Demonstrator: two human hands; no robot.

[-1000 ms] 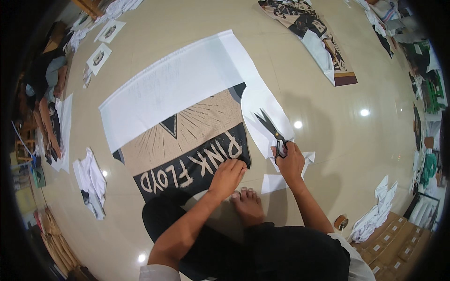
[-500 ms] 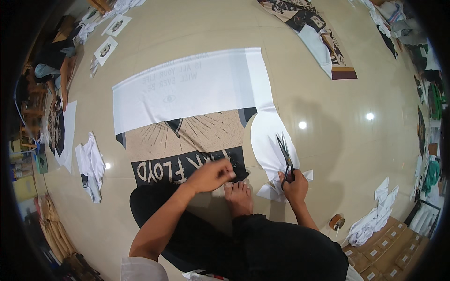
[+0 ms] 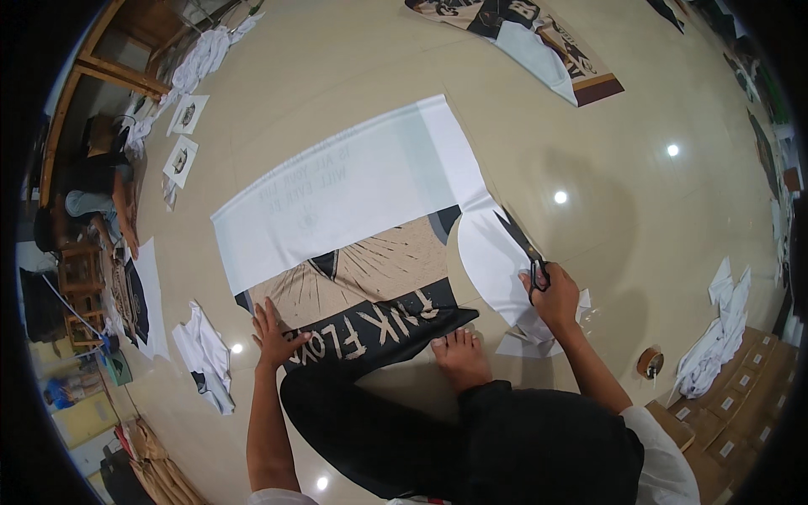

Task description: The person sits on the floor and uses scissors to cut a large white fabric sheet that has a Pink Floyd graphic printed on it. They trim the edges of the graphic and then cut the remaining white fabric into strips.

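A large printed sheet [image 3: 370, 295] lies flat on the floor, its far part folded over to show the white back [image 3: 337, 198], its near part tan and black with big pale letters. My right hand [image 3: 551, 295] is shut on black scissors [image 3: 526, 248], blades open over the sheet's white right edge. My left hand [image 3: 276, 332] presses flat on the sheet's near left corner, fingers spread. My bare foot [image 3: 459, 358] rests on the sheet's near edge, between the two hands.
White offcuts [image 3: 526, 341] lie by my right wrist. A tape roll [image 3: 650, 364], crumpled white scraps [image 3: 715, 337] and stacked cardboard boxes [image 3: 741, 396] are at the right. Another printed sheet [image 3: 539, 38] lies far ahead. Prints and white scraps [image 3: 202, 353] lie along the left.
My left hand has slid from the middle of the sheet's near edge to its near left corner. The scissors stay at the white right edge.
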